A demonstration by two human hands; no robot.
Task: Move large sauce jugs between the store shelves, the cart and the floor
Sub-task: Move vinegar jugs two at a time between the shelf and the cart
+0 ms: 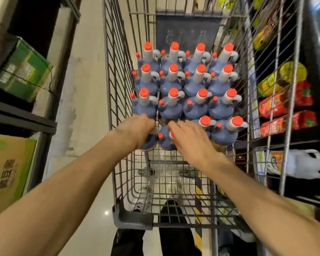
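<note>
Several blue sauce jugs (171, 108) with grey necks and red caps stand in rows in the wire cart (118, 100), filling its far half. My left hand (137, 130) is curled over the top of the nearest-left jug (150, 144) and hides its neck and cap. My right hand (189, 138) lies over the neck and handle of the jug beside it (164, 143), fingers fairly straight. That jug's red cap shows at the hand's left edge. Two more jugs (223, 133) stand to the right in this near row.
The cart's near half has a bare wire floor (174, 183). Shelves flank the aisle: green and tan cartons (24, 71) on the left, red and yellow packets (284, 100) and a white jug (301, 163) on the right. My legs stand behind the cart.
</note>
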